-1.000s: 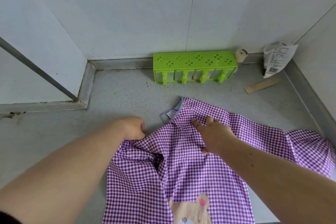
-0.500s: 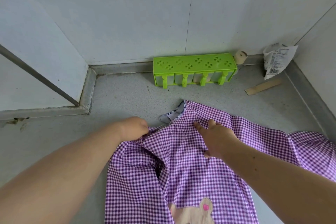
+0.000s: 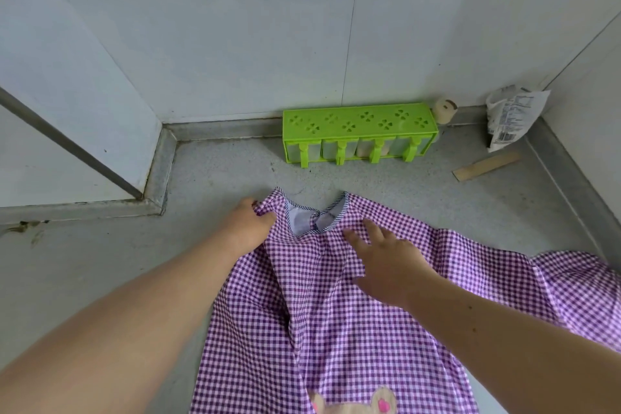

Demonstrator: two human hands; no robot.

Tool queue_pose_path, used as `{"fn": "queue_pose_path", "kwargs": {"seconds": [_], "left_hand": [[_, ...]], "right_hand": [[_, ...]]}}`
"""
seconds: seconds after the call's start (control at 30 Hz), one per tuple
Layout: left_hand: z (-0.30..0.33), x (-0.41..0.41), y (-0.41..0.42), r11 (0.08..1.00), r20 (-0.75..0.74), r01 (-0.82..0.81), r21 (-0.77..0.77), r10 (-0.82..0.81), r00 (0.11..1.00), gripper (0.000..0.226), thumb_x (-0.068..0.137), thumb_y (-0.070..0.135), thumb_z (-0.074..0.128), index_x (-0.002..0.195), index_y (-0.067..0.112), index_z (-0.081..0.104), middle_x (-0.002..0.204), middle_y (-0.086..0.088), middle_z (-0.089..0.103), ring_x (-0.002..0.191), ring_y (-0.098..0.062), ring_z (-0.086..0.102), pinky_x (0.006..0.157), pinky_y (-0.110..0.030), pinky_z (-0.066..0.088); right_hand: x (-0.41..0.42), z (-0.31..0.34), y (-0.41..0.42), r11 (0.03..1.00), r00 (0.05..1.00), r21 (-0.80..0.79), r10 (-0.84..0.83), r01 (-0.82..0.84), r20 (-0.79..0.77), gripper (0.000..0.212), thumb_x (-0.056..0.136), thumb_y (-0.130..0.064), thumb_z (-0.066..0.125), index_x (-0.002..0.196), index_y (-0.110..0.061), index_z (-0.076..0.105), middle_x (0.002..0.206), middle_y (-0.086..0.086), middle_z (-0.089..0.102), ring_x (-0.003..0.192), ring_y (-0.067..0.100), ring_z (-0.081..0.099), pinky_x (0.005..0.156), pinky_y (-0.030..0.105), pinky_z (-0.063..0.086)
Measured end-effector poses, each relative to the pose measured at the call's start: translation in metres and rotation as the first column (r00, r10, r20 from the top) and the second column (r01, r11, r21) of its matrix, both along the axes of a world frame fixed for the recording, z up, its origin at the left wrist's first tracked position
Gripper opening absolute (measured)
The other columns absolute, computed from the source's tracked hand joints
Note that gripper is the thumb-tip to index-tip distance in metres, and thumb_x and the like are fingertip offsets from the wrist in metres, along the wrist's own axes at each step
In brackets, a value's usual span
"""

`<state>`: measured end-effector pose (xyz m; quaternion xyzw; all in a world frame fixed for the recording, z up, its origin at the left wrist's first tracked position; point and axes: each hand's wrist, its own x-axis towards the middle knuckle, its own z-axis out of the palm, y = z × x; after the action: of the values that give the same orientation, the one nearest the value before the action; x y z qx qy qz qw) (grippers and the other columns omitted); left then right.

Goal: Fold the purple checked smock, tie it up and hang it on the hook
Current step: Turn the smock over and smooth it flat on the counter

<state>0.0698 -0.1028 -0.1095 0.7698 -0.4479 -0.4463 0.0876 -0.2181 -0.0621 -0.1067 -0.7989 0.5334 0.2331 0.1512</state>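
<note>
While left hand pinches smock, right hand presses flat.

Bare floor left, green rack behind, walls near

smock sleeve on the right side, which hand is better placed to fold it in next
Right. The right hand lies flat on the smock just beside the spread right sleeve, an easy reach. The left hand grips the far shoulder by the neckline, so it would have to cross over.
</note>
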Motion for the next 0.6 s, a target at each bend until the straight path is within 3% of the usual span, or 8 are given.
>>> {"fn": "queue_pose_path", "kwargs": {"seconds": [0.03,0.1,0.23,0.27,0.33,0.43,0.53,0.6], "left_hand": [[0.005,-0.004,0.004,0.998,0.002,-0.059,-0.004,0.059,0.998,0.074,0.090,0.057,0.056,0.153,0.020,0.042,0.145,-0.004,0.059,0.122,-0.031,0.064,0.107,-0.044,0.050],[0.006,-0.003,0.013,0.990,0.015,-0.143,0.000,0.143,0.990,0.075,0.096,0.048,0.057,0.161,0.020,0.031,0.154,-0.009,0.051,0.129,-0.033,0.059,0.108,-0.043,0.047],[-0.004,0.015,0.037,0.968,0.025,-0.233,0.099,0.231,0.973,0.076,0.078,0.058,0.058,0.140,0.014,0.055,0.120,-0.011,0.072,0.097,-0.030,0.072,0.090,-0.045,0.059],[-0.004,0.019,0.044,0.964,0.023,-0.222,0.146,0.221,0.975,0.074,0.080,0.062,0.057,0.137,0.015,0.059,0.113,-0.010,0.074,0.092,-0.029,0.073,0.087,-0.043,0.059],[0.000,0.023,0.058,0.955,0.000,-0.139,0.260,0.144,0.990,0.072,0.084,0.069,0.057,0.137,0.021,0.063,0.119,-0.009,0.074,0.097,-0.028,0.072,0.091,-0.041,0.057],[0.003,0.039,0.073,0.932,-0.028,0.010,0.363,0.001,1.000,0.045,0.084,0.062,0.067,0.118,0.032,0.066,0.120,0.001,0.072,0.103,-0.022,0.070,0.099,-0.039,0.053],[-0.003,0.056,0.085,0.902,-0.035,0.155,0.404,-0.154,0.988,0.039,0.075,0.050,0.072,0.109,0.032,0.075,0.110,0.008,0.077,0.101,-0.018,0.074,0.102,-0.042,0.055],[0.001,0.058,0.092,0.918,-0.011,0.192,0.348,-0.201,0.980,0.016,0.089,0.038,0.068,0.102,0.032,0.075,0.104,0.008,0.077,0.098,-0.016,0.073,0.095,-0.037,0.056]], "right_hand": [[0.003,-0.003,0.001,1.000,1.000,0.015,0.010,-0.010,-0.004,0.100,0.095,-0.071,0.052,0.163,-0.038,-0.013,0.174,0.012,-0.010,0.160,0.036,0.010,0.117,0.057,0.039],[0.007,-0.007,0.001,0.999,1.000,0.047,-0.008,0.009,-0.018,0.103,0.092,-0.076,0.051,0.163,-0.038,-0.013,0.173,0.013,-0.013,0.160,0.037,0.002,0.116,0.059,0.039],[0.008,-0.010,-0.006,0.997,0.998,0.057,-0.056,0.058,-0.042,0.113,0.085,-0.083,0.052,0.163,-0.036,-0.016,0.172,0.015,-0.019,0.160,0.039,-0.003,0.112,0.062,0.042],[0.007,-0.011,-0.010,0.996,0.997,0.058,-0.069,0.072,-0.044,0.114,0.084,-0.083,0.053,0.163,-0.037,-0.016,0.172,0.014,-0.019,0.160,0.039,-0.004,0.112,0.063,0.041],[0.005,-0.011,-0.018,0.993,0.994,0.062,-0.095,0.098,-0.047,0.115,0.084,-0.082,0.055,0.162,-0.038,-0.017,0.172,0.013,-0.020,0.160,0.039,-0.005,0.113,0.065,0.039],[0.004,-0.009,-0.031,0.993,0.991,0.036,-0.113,0.116,-0.076,0.116,0.085,-0.081,0.056,0.163,-0.037,-0.017,0.172,0.015,-0.018,0.160,0.040,-0.002,0.117,0.064,0.034],[0.018,-0.003,-0.027,0.990,0.985,-0.014,-0.142,0.141,-0.103,0.111,0.092,-0.063,0.065,0.164,-0.031,-0.012,0.173,0.019,-0.011,0.159,0.042,0.006,0.121,0.058,0.029],[0.039,0.002,-0.010,0.993,0.991,-0.057,-0.111,0.107,-0.073,0.104,0.094,-0.032,0.068,0.165,-0.031,-0.008,0.171,0.019,0.002,0.152,0.041,0.023,0.115,0.055,0.042]]}}
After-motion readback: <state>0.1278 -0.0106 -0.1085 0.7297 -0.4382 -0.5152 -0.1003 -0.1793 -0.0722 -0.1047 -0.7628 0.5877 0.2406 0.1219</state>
